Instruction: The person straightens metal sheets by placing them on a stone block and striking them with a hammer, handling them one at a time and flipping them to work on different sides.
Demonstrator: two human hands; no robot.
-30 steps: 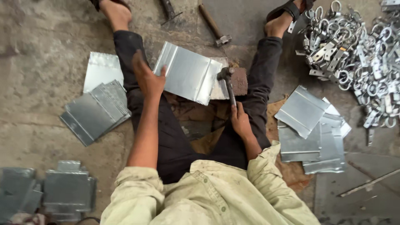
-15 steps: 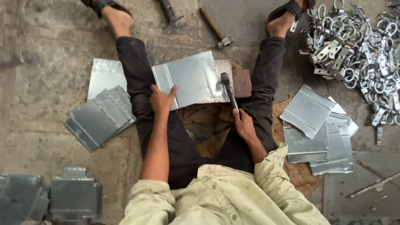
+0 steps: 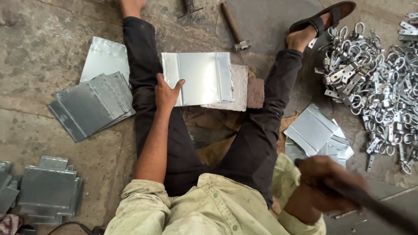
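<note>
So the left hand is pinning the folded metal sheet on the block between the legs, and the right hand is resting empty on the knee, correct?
Not quite. The head view shows the left hand on the folded metal sheet, but the right hand is not empty: it grips a dark tool handle, blurred, down beside the right hip.

I see no package, label, sign or screen anywhere in my view, from the upper left of the frame to the lower right; nothing here carries a printed face or a lit display
</note>
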